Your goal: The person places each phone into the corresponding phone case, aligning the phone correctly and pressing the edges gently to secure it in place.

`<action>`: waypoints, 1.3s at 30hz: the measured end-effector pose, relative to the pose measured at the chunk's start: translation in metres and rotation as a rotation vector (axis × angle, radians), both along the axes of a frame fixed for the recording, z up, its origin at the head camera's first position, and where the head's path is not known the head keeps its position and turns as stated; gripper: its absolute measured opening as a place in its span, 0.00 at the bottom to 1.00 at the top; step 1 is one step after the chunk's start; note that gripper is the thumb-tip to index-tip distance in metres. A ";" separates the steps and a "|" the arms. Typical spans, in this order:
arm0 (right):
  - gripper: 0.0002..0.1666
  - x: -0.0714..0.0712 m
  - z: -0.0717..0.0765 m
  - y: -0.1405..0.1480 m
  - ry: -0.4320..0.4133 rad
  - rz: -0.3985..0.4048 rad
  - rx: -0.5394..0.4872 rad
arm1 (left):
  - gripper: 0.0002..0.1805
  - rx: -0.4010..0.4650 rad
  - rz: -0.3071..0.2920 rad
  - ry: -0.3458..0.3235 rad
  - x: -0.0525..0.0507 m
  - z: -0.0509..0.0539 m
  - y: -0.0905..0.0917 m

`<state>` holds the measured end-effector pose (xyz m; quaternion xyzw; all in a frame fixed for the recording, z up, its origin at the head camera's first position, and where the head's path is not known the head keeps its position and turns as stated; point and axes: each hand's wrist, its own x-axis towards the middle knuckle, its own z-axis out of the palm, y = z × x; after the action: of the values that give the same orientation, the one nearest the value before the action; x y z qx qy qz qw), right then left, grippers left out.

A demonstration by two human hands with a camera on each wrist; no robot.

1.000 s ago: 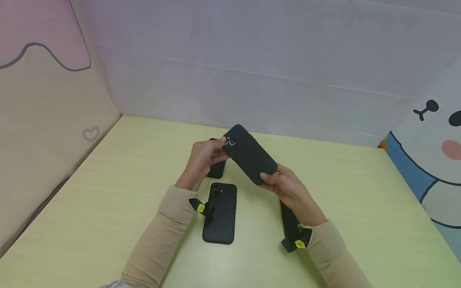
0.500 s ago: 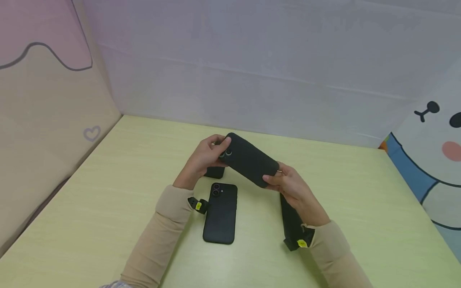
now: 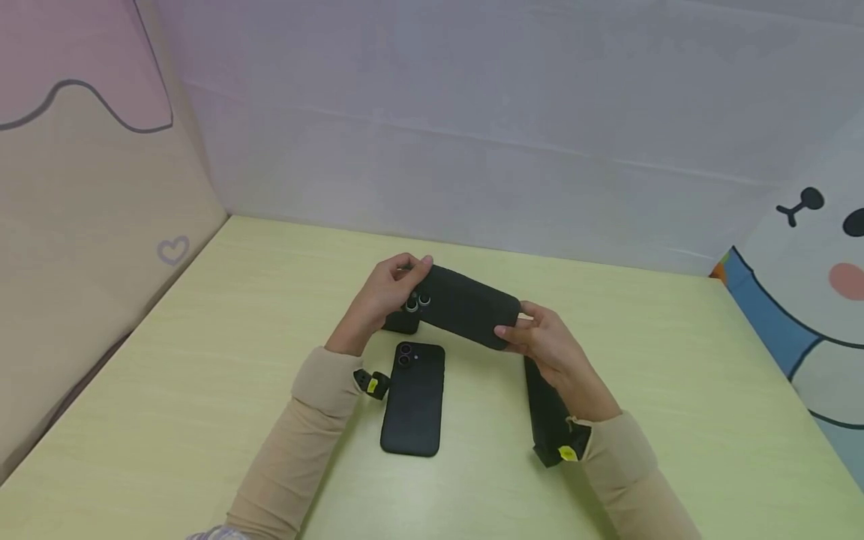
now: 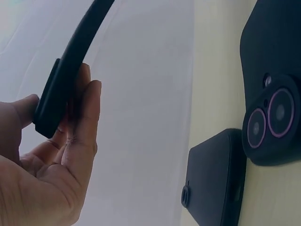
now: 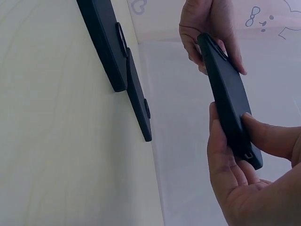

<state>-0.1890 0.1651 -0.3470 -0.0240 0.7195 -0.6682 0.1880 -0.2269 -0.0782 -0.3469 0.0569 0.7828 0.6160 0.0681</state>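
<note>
A black phone (image 3: 466,304) with two camera lenses is held above the table between both hands, its lens side facing the head camera. The left hand (image 3: 381,296) pinches its camera end, thumb on the back near the lenses. Its other end is gripped by the right hand (image 3: 550,352), thumb on the back and fingers beneath. In the left wrist view the phone (image 4: 63,80) appears edge-on in the left hand (image 4: 61,155). The right wrist view shows the phone (image 5: 230,99) tilted, with the right hand (image 5: 254,169) round its lower end.
Another black phone (image 3: 412,401) lies lens side up on the pale table (image 3: 202,375). Behind it a further phone (image 3: 403,322) is partly covered by the left hand. A dark object (image 3: 543,409) lies partly under the right wrist. A pale wall (image 3: 472,135) stands behind.
The held phone has come lower and turned closer to level, its camera end dropping. The left thumb has shifted to the phone's upper corner. The phones on the table have not moved.
</note>
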 end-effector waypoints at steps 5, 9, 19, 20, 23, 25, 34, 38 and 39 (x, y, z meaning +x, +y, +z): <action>0.28 -0.001 0.001 0.001 -0.013 -0.030 -0.006 | 0.20 -0.094 0.001 0.041 0.000 0.000 0.000; 0.27 0.000 0.002 0.002 -0.011 -0.042 0.000 | 0.22 -0.211 0.034 0.062 0.001 0.003 0.002; 0.30 0.002 0.004 0.003 -0.023 -0.022 -0.009 | 0.22 -0.350 0.148 0.170 0.007 0.001 0.008; 0.30 0.002 0.004 0.003 -0.022 -0.020 -0.011 | 0.22 -0.350 0.156 0.181 0.007 0.000 0.009; 0.30 0.002 0.004 0.003 -0.014 -0.015 -0.013 | 0.20 -0.328 0.183 0.194 0.007 0.000 0.010; 0.30 0.002 0.005 0.003 -0.008 -0.013 -0.014 | 0.19 -0.297 0.191 0.190 0.007 0.001 0.010; 0.29 0.003 0.007 0.004 0.011 -0.014 -0.023 | 0.18 0.083 0.085 -0.093 0.003 0.004 0.006; 0.28 0.003 0.007 0.005 0.003 -0.011 -0.043 | 0.17 0.161 0.055 -0.135 0.001 0.004 0.004; 0.27 0.003 0.007 0.005 0.003 -0.016 -0.044 | 0.17 0.168 0.049 -0.135 0.001 0.004 0.004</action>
<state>-0.1864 0.1700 -0.3396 -0.0235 0.7052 -0.6851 0.1811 -0.2262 -0.0746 -0.3425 0.0016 0.7232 0.6833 0.1007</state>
